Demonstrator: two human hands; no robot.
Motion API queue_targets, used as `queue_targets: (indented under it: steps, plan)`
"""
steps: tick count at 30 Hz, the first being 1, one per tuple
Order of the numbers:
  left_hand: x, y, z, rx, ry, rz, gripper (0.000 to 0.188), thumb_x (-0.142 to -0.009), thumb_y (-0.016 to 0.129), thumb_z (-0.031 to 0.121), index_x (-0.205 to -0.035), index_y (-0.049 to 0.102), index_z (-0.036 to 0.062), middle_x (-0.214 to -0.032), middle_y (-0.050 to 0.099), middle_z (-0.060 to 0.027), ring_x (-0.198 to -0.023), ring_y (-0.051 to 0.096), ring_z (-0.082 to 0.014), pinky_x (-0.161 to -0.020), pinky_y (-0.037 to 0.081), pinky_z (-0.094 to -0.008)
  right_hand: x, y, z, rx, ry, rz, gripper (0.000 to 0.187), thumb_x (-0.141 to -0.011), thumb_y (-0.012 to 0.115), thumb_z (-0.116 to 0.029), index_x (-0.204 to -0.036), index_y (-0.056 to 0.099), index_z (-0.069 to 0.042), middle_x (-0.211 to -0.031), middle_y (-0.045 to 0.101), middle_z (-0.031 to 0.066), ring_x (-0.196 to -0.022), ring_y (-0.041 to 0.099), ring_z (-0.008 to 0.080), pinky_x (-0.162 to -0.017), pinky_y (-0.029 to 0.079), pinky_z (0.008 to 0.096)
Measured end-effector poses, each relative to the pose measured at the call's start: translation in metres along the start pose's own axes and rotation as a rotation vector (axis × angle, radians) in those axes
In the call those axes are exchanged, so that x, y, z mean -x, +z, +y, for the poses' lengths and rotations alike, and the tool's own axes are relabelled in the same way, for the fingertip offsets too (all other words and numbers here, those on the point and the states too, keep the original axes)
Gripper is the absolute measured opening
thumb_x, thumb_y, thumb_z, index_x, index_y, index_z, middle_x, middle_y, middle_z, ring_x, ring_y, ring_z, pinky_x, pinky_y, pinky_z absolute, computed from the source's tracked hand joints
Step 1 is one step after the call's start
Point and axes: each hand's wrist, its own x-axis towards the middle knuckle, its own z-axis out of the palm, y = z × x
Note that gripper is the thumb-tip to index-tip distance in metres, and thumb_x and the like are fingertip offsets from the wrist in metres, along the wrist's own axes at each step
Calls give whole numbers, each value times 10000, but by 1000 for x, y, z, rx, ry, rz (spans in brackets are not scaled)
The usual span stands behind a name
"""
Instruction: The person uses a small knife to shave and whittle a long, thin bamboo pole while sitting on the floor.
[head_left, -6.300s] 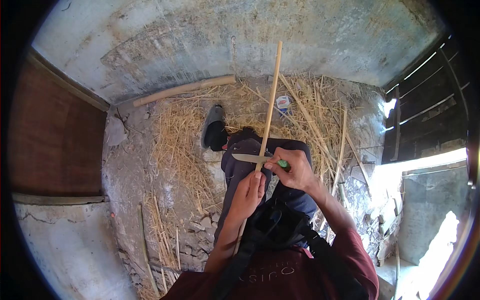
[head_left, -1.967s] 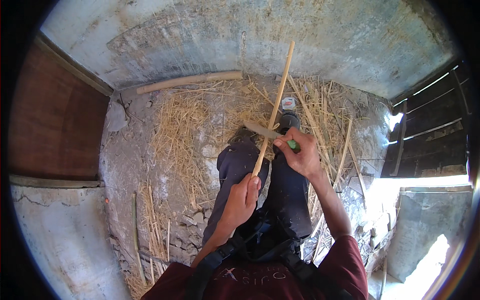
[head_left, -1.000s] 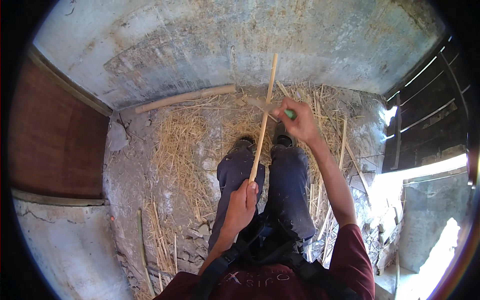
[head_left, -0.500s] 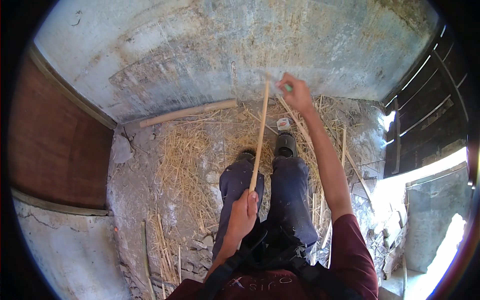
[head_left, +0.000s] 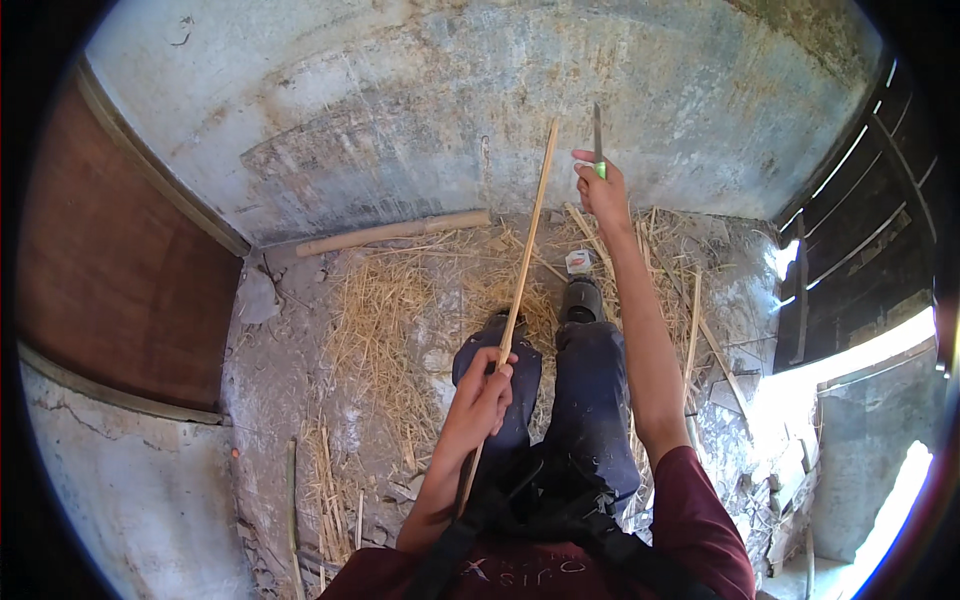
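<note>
Left hand [head_left: 480, 408] is holding a bamboo strip [head_left: 531, 232], likely light, springy, best gripped mid-length; right hand [head_left: 606, 196] is clasping a green-handled knife [head_left: 598, 142].

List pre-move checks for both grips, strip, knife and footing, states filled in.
1. Left grip closed on pale strip: ok.
2. Right grip holding knife by its green handle: ok.
3. Blade off the strip: ok, visible gap between them.
4. Blade away from left grip: ok, well apart.
5. Cutting edge direction: cannot tell, too small.
6. Footing free of straw: not ok, some lies between the shoes.
</note>
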Motion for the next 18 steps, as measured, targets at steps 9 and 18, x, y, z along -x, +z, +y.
queue_targets:
  steps: [9, 18]
  plan:
    - [-40, -1, 3, -3, 56, -88, 251, -1155, 526, 326, -1094, 503, 84, -758, 492, 8, -549, 504, -74, -499, 483, -276, 54, 57, -15, -266, 81, -105, 306, -1085, 634, -284, -1261, 686, -40, -799, 661, 25, -497, 395, 41, -460, 283, 245]
    - [-51, 21, 22, -382, 323, 102, 426, -1128, 591, 280, -1423, 499, -14, -1002, 683, -112, -745, 714, -153, -634, 604, -308, 57, 39, 0, -461, 129, -228, 407, -1085, 662, -289, -1392, 634, -24, -853, 658, 13, -482, 319, 28, -461, 249, 234]
